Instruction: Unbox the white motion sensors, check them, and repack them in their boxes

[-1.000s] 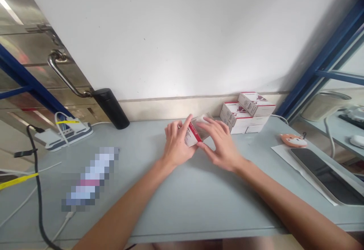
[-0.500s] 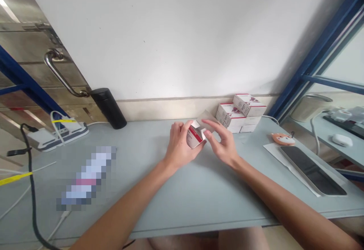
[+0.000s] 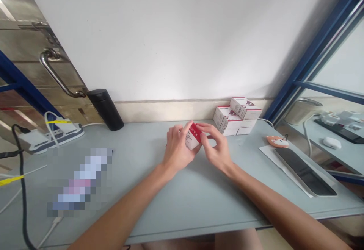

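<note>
- The pale wall [image 3: 170, 41] fills the upper middle of the frame.
- Below it, the grey worktop [image 3: 182, 200] spans the frame from left to right.
- A pixelated oblong item [image 3: 81, 183] lies at lower left, its details hidden.
- A stack of white-and-red boxes [image 3: 247, 124] stands right of centre near the wall, one box lying on top.
- A dark-screened device [image 3: 307, 172] lies at lower right, partly over a white sheet [image 3: 270, 154].
- The left hand [image 3: 174, 147], near the centre, has its fingers wrapped around a single box.
- The right hand [image 3: 217, 146], just right of it, has bent fingers, thumb and forefinger a little apart, with tips at that box's right edge; whether they grip it I cannot tell.
- A power strip [image 3: 68, 139] with plugs lies at left.
- A black bottle [image 3: 106, 110] stands left of centre, near the wall.
- The single box [image 3: 192, 139], red across the top and white below, sits tilted between both hands at mid-frame.
- A small orange-and-white case [image 3: 277, 141] rests at right, just above the device.
</note>
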`<state>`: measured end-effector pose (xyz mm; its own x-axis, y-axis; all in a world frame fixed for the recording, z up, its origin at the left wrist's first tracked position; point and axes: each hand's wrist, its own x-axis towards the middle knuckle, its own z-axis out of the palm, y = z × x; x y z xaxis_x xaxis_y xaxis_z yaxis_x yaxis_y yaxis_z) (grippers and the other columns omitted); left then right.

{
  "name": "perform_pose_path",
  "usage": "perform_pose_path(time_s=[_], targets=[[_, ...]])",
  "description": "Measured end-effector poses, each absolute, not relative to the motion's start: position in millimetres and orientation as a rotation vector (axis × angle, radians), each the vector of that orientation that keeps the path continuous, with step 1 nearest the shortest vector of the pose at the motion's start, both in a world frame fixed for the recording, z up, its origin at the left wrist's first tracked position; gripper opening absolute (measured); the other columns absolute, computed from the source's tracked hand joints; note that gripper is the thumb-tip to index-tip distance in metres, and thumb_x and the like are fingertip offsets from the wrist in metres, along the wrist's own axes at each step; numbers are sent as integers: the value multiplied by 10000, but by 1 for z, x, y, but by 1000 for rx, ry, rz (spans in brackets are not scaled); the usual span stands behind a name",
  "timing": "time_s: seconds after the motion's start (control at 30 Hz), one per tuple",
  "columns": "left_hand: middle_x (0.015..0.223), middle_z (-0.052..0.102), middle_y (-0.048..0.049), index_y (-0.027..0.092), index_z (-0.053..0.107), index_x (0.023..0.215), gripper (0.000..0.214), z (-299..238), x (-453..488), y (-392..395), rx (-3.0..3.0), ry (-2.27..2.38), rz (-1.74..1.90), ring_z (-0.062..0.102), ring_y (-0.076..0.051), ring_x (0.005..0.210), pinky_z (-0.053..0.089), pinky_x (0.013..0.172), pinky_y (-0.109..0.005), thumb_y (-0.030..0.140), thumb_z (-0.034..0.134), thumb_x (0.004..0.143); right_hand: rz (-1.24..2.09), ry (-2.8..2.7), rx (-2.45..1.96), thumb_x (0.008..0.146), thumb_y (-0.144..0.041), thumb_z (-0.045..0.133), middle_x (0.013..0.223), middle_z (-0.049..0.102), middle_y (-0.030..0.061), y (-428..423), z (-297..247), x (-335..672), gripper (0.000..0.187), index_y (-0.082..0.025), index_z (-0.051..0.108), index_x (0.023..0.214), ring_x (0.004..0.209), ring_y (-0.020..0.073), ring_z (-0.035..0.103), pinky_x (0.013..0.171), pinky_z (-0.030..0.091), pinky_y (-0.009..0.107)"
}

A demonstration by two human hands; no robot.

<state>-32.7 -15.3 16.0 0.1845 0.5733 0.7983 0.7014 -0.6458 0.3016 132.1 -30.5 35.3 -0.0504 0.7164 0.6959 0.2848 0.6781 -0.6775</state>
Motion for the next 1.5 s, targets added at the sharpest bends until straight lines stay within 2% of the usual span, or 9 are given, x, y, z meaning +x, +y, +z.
perform_pose_path(time_s=[0.13, 0.33, 0.53, 0.67, 0.73, 1.03, 1.2, 1.37, 1.5], targets=[[1155, 558, -101, 319, 480, 1471, 631, 16, -38, -12, -2287, -1267, -1458, 525, -272, 1068, 486, 991, -478, 360, 765, 909, 512, -1819, -769, 1081, -368, 522, 1501, 602, 107, -32, 35, 135, 336, -277, 687, 1359, 1387, 248, 592, 1166, 508, 470], [1258, 628, -93, 305, 528, 1422, 573, 8, -43, 1, -2337, -1388, -1870, 611, -245, 1171, 529, 1019, -427, 399, 774, 913, 169, -2090, -822, 1066, -390, 526, 1672, 410, 118, -19, 32, 145, 640, -294, 307, 1659, 1509, 263, 454, 1216, 454, 503], [1404, 684, -117, 236, 533, 1446, 649, 19, -70, 25, -2472, -1900, -2333, 690, -276, 1208, 566, 997, -389, 643, 623, 948, -404, -1817, -1370, 1027, -323, 536, 1498, 562, 161, 21, 26, 191, 413, -229, 588, 1426, 1512, 374, 393, 1196, 398, 617], [1154, 788, -141, 160, 694, 1234, 662, 20, -94, 41, -2261, -2489, -1895, 720, -340, 1125, 554, 993, -440, 719, 438, 987, -595, -1816, -1629, 964, -283, 605, 1542, 503, 224, 39, 11, 220, 556, -117, 505, 1485, 1533, 419, 340, 1236, 309, 622], [1209, 763, -176, 146, 648, 1334, 634, 17, -99, 45, -2049, -2538, -1752, 686, -366, 1184, 516, 1045, -492, 647, 432, 1011, -612, -1863, -1680, 941, -233, 610, 1522, 528, 227, 43, 5, 226, 582, -95, 487, 1493, 1506, 385, 389, 1254, 289, 577], [1652, 399, -109, 375, 538, 1522, 529, 15, -65, 12, -2564, -1452, -1009, 374, -365, 1485, 338, 1204, -596, 494, 581, 1008, -540, -1825, -1663, 962, -179, 540, 1448, 644, 146, 50, 6, 231, 442, -173, 596, 1400, 1358, 307, 554, 1162, 390, 463], [1544, 522, -99, 380, 507, 1537, 551, 6, -63, 8, -2651, -1413, -741, 476, -354, 1388, 411, 1154, -602, 368, 613, 997, -560, -1838, -1654, 947, -157, 534, 1446, 639, 153, 49, 5, 230, 478, -154, 567, 1424, 1361, 315, 540, 1175, 369, 463], [1677, 389, -102, 319, 597, 1408, 415, 5, -69, 16, -2639, -1408, -794, 353, -365, 1540, 379, 1200, -609, 390, 619, 999, -574, -1864, -1683, 929, -150, 526, 1508, 567, 192, 47, 0, 226, 549, -111, 494, 1476, 1416, 338, 476, 1217, 320, 495], [1458, 619, -129, 253, 577, 1369, 414, 13, -69, 16, -2657, -1443, -774, 574, -324, 1356, 455, 1144, -535, 386, 643, 983, -572, -1868, -1678, 910, -154, 533, 1513, 551, 204, 47, -2, 226, 587, -136, 456, 1492, 1421, 343, 467, 1213, 323, 517]])
